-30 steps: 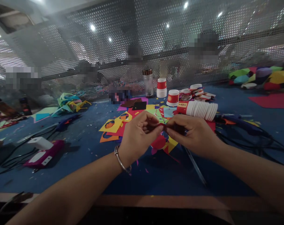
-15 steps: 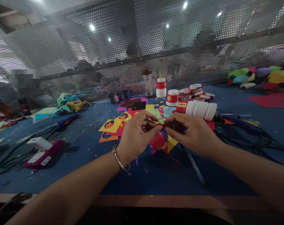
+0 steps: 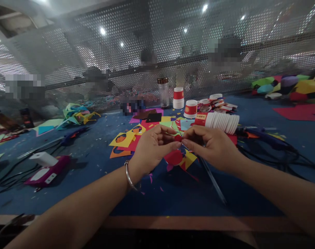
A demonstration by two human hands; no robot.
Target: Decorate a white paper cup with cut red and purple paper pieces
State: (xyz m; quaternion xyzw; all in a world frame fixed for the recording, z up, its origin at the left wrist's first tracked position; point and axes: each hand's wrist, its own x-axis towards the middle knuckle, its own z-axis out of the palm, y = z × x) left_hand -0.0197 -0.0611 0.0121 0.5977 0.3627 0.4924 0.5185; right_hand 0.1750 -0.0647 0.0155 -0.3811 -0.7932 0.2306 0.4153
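A small red paper piece (image 3: pixel 178 138) is pinched between the fingertips of my left hand (image 3: pixel 157 145) and my right hand (image 3: pixel 208 143), which meet above the middle of the table. Both hands are closed, thumbs against fingers. Just below them lies a red paper circle (image 3: pixel 173 157), with a yellow paper scrap (image 3: pixel 190 159) beside it. Behind and left of my left hand are yellow sheets with round holes (image 3: pixel 121 139) and an orange cut sheet (image 3: pixel 118 152). A clear glue stick (image 3: pixel 213 181) lies below my right hand.
Paper cups (image 3: pixel 222 122) lie stacked on their side behind my right hand; more cups (image 3: pixel 178 98) stand by a glass jar (image 3: pixel 163 92). Glue guns lie left (image 3: pixel 73 135) and right (image 3: pixel 269 136) with cables. A purple power strip (image 3: pixel 48 173) is at left. A perforated screen (image 3: pixel 131 52) rises behind.
The red paper piece between my fingertips has turned and shows more of its face. My hands stay in nearly the same place.
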